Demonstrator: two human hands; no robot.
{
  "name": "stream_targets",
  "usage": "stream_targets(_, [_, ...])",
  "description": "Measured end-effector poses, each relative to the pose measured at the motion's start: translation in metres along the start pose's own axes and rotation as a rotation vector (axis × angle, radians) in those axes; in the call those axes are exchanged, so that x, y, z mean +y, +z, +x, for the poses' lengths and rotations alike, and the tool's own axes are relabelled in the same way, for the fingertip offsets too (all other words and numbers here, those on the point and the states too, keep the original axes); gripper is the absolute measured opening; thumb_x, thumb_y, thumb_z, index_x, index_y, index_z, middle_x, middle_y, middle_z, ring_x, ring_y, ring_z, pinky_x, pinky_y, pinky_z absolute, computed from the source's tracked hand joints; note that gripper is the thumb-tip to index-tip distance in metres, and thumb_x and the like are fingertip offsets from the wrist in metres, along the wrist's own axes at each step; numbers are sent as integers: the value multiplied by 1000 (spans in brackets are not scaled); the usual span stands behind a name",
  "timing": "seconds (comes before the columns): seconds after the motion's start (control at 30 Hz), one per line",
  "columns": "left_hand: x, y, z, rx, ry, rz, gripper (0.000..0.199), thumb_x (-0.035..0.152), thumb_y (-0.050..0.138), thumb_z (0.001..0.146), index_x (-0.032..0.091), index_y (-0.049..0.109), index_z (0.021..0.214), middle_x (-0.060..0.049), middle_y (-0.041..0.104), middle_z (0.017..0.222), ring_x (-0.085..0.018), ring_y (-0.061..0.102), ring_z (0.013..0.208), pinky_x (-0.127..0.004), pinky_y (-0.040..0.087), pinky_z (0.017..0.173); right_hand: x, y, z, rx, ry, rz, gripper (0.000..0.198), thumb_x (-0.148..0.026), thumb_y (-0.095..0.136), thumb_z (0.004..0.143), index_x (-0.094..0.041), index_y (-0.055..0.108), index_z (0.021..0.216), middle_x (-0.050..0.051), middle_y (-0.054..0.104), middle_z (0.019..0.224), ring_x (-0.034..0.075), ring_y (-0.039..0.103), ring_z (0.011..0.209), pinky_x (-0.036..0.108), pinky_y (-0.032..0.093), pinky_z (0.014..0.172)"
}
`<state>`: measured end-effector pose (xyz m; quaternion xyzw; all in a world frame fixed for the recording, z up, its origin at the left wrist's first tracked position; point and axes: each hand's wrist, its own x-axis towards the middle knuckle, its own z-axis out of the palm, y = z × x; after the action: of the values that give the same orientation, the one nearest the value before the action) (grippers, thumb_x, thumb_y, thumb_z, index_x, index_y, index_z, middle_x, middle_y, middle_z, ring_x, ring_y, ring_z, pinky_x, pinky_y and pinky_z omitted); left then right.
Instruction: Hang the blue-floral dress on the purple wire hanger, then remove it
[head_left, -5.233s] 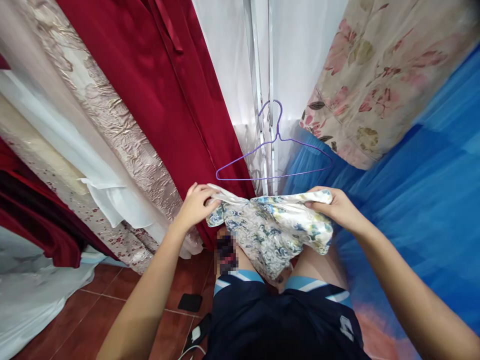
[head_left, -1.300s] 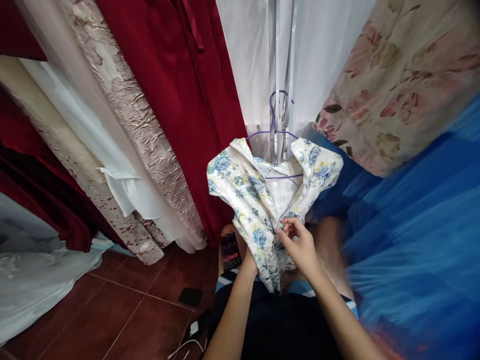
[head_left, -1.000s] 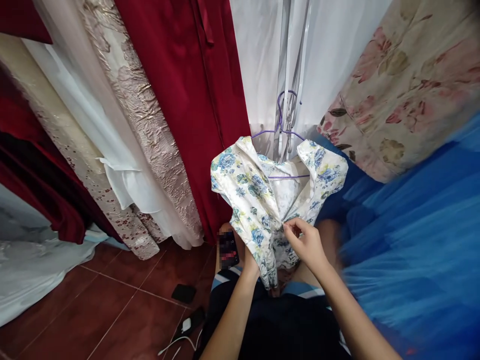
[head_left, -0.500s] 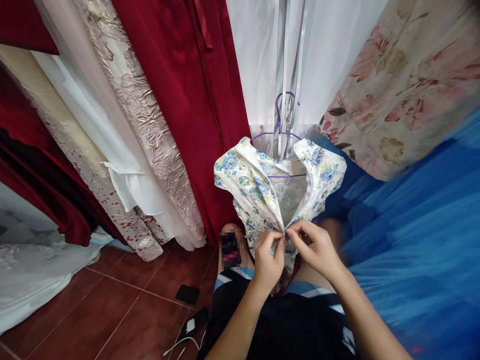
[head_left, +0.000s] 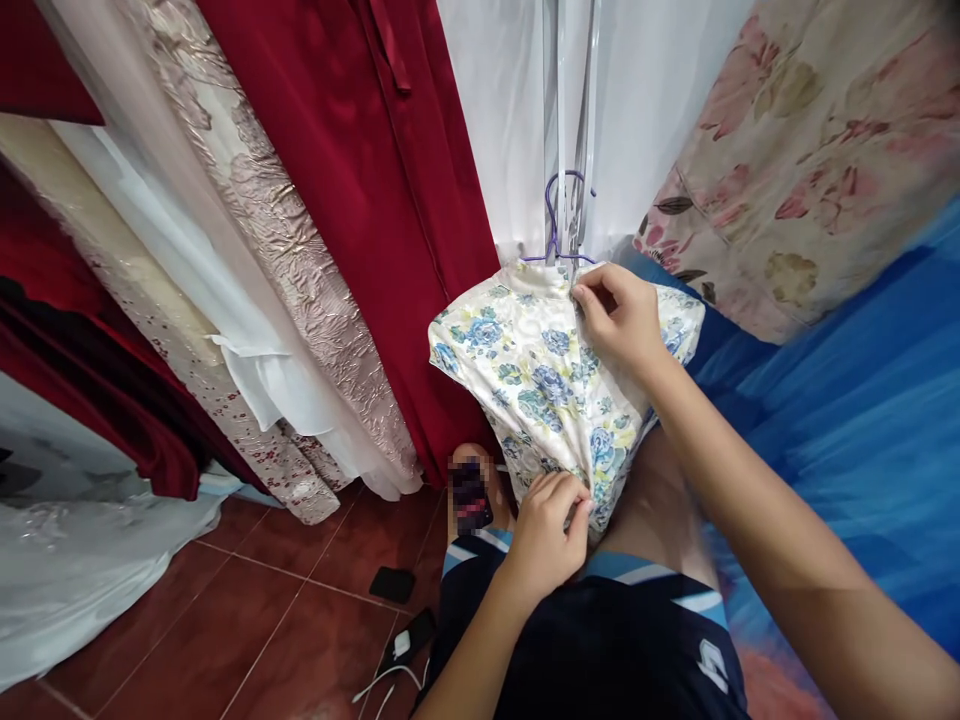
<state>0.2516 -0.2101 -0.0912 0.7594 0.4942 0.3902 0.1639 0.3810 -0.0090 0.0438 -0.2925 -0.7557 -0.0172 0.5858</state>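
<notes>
A white dress with blue and yellow flowers [head_left: 551, 385] hangs from a purple hanger [head_left: 553, 215] in front of my legs. Its opening is drawn together along a straight seam up to the collar. At the neck, my right hand [head_left: 622, 312] pinches the top of that seam, apparently on the zipper pull, which the fingers hide. Lower down, near my lap, my left hand [head_left: 551, 525] grips the dress fabric beside the bottom of the seam.
Dark red [head_left: 360, 180], white and embossed pink [head_left: 255, 190] garments hang on the left. A flowered beige cloth [head_left: 795, 170] and blue tulle [head_left: 847, 430] are at right. On the tiled floor [head_left: 277, 620] lie a dark flat object [head_left: 392, 583] and a white cable [head_left: 390, 672].
My right hand has moved up from the lower seam to the collar, and the gaping opening has closed behind it. My left hand has shifted slightly down, still holding the fabric.
</notes>
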Motion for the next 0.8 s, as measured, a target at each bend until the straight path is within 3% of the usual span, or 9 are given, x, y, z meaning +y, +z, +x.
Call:
stream_targets(0.17, [-11,6,-3,-115,13,68,12,12,49,92,21,51,85,-4,61,85,-21,57,87,-35,44,79,-1,1,0,76,74,22,18,-31,54,95,-20,61,83,2,58,72,16,51,64,31,38,63])
stream_targets(0.3, [-23,-11,13,-169,85,65,9,15,55,94,22,59,90,-3,66,90,-21,61,92,-36,45,86,-6,-1,-6,103,91,60,20,-34,53,97,-21,60,85,1,57,73,15,50,63,30,40,62])
stream_targets(0.37, [-23,-31,36,-84,165,30,8,19,58,95,22,64,96,-5,68,99,-21,62,98,-37,46,92,-9,-4,-7,93,76,64,20,-34,53,98,-21,61,86,1,58,74,15,50,63,30,40,63])
stream_targets(0.53, [2,-91,125,362,356,8,26,23,50,100,22,62,123,-9,63,125,-20,61,109,-34,50,90,-13,-11,-8,28,-11,47,19,-31,53,98,-20,61,86,2,62,78,15,51,65,30,41,66])
stream_targets(0.6, [11,-106,160,364,386,63,30,25,50,100,23,59,129,-9,60,132,-19,62,103,-33,50,88,-12,-12,-8,36,-22,51,18,-30,52,99,-20,61,87,3,62,79,15,51,66,30,42,66])
stream_targets(0.7, [16,-112,192,288,432,169,20,22,51,100,20,67,111,-7,69,110,-18,64,94,-32,51,84,-10,-11,-8,32,-58,55,17,-30,53,99,-21,62,88,3,63,79,15,52,65,31,42,65])
stream_targets(0.8, [14,-109,202,371,421,244,15,18,53,97,17,67,94,-6,69,92,-19,64,87,-32,50,80,-8,-7,-8,7,-151,54,14,-28,53,98,-22,61,89,4,63,80,18,55,70,33,44,68])
